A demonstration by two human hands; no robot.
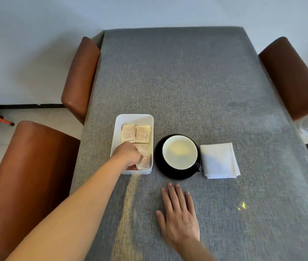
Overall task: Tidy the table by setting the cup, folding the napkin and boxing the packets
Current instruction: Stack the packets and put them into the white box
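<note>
**Left hand down in the packet box, right hand parked flat**

So the white box (pixel 132 117) is the anchor here. The left hand (pixel 128 154) is reaching into its near end, fingers curled down onto the packets (pixel 144 160) lying there. Knuckles cover the fingertips, so I honestly can't tell if it's pinching one or just pressing on them. Two more neat stacks of packets (pixel 136 133) sit at the far end of the box, untouched by the hand.

Just right of the box is the black saucer (pixel 175 176) with the cup (pixel 180 152) sitting on it, handle pointing away from the box. Saucer rim is close to the box wall but not touching. Further right of the box, past the saucer, the white napkin (pixel 219 160) lies folded into a square, its edge just beside the cup handle.

The right hand (pixel 179 213) is nearer than the box and a bit right, palm flat on the grey tablecloth (pixel 177 81), fingers spread, holding nothing.

Room-wise: loads of bare cloth beyond the box, and the table's left edge runs near the box's left wall, with brown chairs (pixel 79 76) tucked along it.
</note>
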